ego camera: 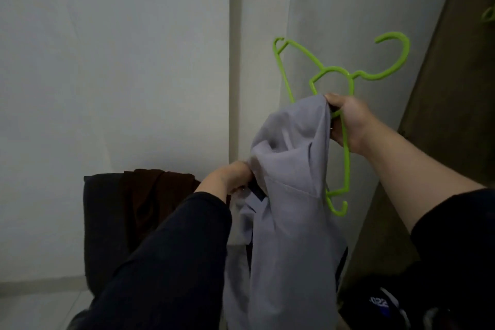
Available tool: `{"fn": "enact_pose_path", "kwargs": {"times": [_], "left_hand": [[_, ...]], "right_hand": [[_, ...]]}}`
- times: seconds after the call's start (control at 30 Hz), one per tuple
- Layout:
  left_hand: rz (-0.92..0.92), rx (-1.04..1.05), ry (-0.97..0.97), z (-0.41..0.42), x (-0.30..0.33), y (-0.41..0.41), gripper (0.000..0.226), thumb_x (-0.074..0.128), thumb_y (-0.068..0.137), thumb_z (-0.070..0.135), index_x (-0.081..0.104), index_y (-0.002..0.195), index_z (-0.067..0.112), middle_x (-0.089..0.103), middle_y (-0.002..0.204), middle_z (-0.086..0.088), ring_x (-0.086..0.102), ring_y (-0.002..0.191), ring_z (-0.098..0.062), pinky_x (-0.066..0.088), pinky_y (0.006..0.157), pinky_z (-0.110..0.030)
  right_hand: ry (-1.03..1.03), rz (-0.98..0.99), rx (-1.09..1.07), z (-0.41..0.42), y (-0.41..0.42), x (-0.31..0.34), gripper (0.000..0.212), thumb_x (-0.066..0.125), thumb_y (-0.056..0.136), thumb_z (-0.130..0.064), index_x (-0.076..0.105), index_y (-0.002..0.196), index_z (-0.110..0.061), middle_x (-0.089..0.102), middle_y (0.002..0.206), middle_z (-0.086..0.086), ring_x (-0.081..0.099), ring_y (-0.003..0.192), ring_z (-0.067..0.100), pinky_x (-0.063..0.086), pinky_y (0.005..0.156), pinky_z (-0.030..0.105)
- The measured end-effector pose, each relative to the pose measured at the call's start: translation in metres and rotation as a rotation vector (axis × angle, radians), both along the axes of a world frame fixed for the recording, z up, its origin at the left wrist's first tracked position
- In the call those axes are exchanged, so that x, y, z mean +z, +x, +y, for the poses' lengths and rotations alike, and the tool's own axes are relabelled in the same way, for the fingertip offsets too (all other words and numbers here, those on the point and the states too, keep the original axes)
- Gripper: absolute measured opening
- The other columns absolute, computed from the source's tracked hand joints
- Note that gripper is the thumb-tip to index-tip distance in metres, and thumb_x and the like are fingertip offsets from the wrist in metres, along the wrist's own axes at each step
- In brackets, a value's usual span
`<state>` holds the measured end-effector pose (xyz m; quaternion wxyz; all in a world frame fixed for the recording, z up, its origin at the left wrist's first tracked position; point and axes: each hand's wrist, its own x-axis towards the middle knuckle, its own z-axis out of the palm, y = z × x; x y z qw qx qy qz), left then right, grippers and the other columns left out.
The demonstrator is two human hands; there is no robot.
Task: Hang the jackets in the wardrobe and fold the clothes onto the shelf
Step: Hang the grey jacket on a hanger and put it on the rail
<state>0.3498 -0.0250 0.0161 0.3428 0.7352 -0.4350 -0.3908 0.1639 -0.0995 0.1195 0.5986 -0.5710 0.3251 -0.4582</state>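
- The right hand, right of centre, grips a bright green plastic hanger together with the top edge of a pale grey fabric jacket.
- The left hand, centre, pinches the jacket's collar area.
- Dark brown and black clothes are heaped at lower left, before a white wall.

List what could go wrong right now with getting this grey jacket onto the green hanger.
The right hand grips both the green hanger and a bunch of the grey jacket, so either could slip. The jacket hangs bunched, not spread over the hanger's arms, so it may slide off. The left hand holds only one small fold.
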Motion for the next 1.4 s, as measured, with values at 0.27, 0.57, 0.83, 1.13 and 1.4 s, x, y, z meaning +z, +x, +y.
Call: {"fn": "enact_pose_path", "kwargs": {"times": [0.27,0.57,0.83,1.13,1.4], "left_hand": [[0.142,0.078,-0.493,-0.028,0.032,-0.042,0.029,0.040,0.101,0.024,0.053,0.125,0.014,0.059,0.117,-0.004,0.056,0.109,-0.023,0.047,0.090,-0.034],[0.067,-0.090,-0.691,-0.056,0.086,-0.152,0.029,0.042,0.098,0.014,0.061,0.113,-0.001,0.064,0.116,-0.026,0.060,0.102,-0.026,0.045,0.096,-0.040],[0.102,-0.391,-0.325,-0.040,0.081,-0.170,0.047,0.027,0.092,-0.010,0.065,0.104,0.015,0.054,0.072,-0.003,0.048,0.054,-0.009,0.038,0.046,-0.016],[-0.079,0.033,-0.379,-0.056,0.020,-0.135,0.043,0.068,0.082,0.017,0.044,0.117,0.014,0.048,0.116,-0.009,0.057,0.097,-0.024,0.049,0.080,-0.033],[-0.290,0.045,-0.340,-0.063,-0.004,-0.115,0.033,0.041,0.100,0.017,0.056,0.125,0.002,0.060,0.126,-0.021,0.055,0.117,-0.035,0.041,0.095,-0.034]], "right_hand": [[-0.055,0.305,-0.298,-0.012,-0.086,-0.017,0.019,0.045,0.097,-0.022,0.059,0.084,-0.018,0.057,0.082,0.003,0.053,0.069,0.016,0.045,0.062,0.028],[-0.022,0.458,-0.277,-0.007,-0.089,-0.032,0.046,0.039,0.099,-0.045,0.062,0.097,-0.005,0.064,0.090,0.013,0.058,0.075,0.022,0.045,0.065,0.028],[0.158,0.263,-0.079,-0.011,-0.117,-0.034,0.035,0.047,0.096,-0.042,0.066,0.080,-0.016,0.070,0.066,0.001,0.066,0.052,0.013,0.050,0.048,0.020],[0.065,0.237,0.004,-0.007,-0.105,-0.016,0.028,0.041,0.099,-0.017,0.056,0.075,-0.019,0.062,0.056,-0.004,0.055,0.057,0.010,0.045,0.045,0.016],[-0.032,0.299,-0.038,-0.011,-0.125,0.014,0.027,0.044,0.097,-0.021,0.063,0.080,-0.013,0.069,0.080,0.008,0.062,0.077,0.021,0.048,0.074,0.032]]}}
